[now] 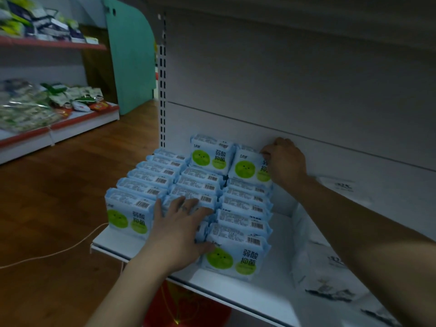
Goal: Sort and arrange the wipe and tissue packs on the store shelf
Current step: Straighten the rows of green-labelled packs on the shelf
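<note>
Wipe packs (200, 190) stand upright, facing forward — right hand (285, 161) seemingly pinches one.

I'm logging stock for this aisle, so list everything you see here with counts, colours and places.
wipe packs: about eighteen, light blue with green circles, three rows on the shelf
tissue packs: count unclear, white with dark print, right of the wipes
shelf: one, white, front centre
side shelving: one unit, white with red edges, far left
packets: many, green and white, on the side shelving
panel: one, teal, beside the side shelving
cord: one, white, on the floor
floor: brown wood, left
left hand: flat on the middle row
right hand: grip on the back-right pack
</note>
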`<state>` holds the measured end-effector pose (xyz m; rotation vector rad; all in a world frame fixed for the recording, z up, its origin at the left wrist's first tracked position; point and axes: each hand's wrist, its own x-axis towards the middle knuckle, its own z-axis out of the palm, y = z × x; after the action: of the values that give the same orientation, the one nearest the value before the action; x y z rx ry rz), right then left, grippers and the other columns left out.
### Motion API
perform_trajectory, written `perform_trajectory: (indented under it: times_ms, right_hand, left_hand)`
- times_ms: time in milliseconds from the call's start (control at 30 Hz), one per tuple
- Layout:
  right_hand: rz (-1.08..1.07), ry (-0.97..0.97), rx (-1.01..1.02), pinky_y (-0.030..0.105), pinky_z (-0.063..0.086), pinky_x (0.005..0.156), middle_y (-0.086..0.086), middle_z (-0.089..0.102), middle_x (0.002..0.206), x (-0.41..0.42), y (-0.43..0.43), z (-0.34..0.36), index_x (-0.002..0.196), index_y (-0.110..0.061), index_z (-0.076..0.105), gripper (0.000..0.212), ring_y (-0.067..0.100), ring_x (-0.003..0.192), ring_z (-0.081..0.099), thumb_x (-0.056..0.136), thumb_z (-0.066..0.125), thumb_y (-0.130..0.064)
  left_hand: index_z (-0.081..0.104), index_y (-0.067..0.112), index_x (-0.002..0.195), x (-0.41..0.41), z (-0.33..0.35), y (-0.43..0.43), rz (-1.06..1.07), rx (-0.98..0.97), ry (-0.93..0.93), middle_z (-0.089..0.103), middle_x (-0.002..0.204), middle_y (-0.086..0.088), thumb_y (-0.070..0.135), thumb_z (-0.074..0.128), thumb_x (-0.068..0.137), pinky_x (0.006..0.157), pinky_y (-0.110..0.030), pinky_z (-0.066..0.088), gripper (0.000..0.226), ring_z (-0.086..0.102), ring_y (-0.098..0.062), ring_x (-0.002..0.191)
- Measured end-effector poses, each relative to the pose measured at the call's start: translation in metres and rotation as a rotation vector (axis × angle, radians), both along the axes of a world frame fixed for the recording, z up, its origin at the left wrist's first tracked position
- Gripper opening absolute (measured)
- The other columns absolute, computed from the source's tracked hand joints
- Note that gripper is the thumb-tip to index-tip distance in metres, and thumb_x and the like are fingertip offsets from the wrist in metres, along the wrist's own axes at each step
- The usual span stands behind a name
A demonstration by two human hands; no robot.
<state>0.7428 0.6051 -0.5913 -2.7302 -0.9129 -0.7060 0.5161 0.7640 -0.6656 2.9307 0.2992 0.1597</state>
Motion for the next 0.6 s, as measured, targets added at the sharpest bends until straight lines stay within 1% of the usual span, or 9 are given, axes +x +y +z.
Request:
perform_trajectory:
  times_ms: [200, 400, 500, 600]
  right_hand:
    - [-0.009, 0.008, -0.084, 0.029, 0.026, 0.075, 0.014, 0.057, 0.108, 0.000, 0.001, 0.006, 0.113, -0.014, 0.069, 0.026, 0.031, 0.106, 0.048, 0.090, 0.057, -0.013]
    - [-0.024, 0.088, -0.109, 0.027, 0.033, 0.076, 0.013, 0.057, 0.114, -0.002, -0.002, 0.012, 0.117, -0.014, 0.066, 0.029, 0.029, 0.111, 0.047, 0.091, 0.054, -0.011]
    - [-0.034, 0.103, -0.130, 0.030, 0.040, 0.080, 0.012, 0.056, 0.117, -0.002, -0.001, 0.016, 0.119, -0.016, 0.066, 0.030, 0.029, 0.113, 0.048, 0.091, 0.055, -0.012]
    - [-0.030, 0.086, -0.179, 0.032, 0.039, 0.084, 0.014, 0.055, 0.119, -0.004, -0.001, 0.017, 0.123, -0.017, 0.064, 0.032, 0.030, 0.114, 0.046, 0.094, 0.052, -0.018]
  left_hand:
    - [0.020, 0.050, 0.144, 0.002, 0.000, 0.001, -0.003, 0.009, 0.005, 0.012, 0.159, 0.011, 0.071, 0.053, 0.081, 0.116, -0.058, -0.008, 0.074, 0.001, -0.017, 0.147]
    - [0.021, 0.050, 0.144, 0.003, 0.001, 0.000, -0.006, -0.006, 0.006, 0.013, 0.158, 0.011, 0.070, 0.054, 0.080, 0.116, -0.058, -0.009, 0.074, 0.001, -0.017, 0.147]
    - [0.022, 0.049, 0.144, 0.002, 0.002, 0.000, -0.005, -0.014, 0.009, 0.013, 0.158, 0.010, 0.070, 0.054, 0.080, 0.116, -0.059, -0.009, 0.074, 0.001, -0.018, 0.147]
    - [0.022, 0.049, 0.144, 0.002, 0.002, -0.001, -0.005, -0.016, 0.012, 0.014, 0.158, 0.009, 0.069, 0.055, 0.080, 0.115, -0.059, -0.009, 0.074, 0.001, -0.018, 0.147]
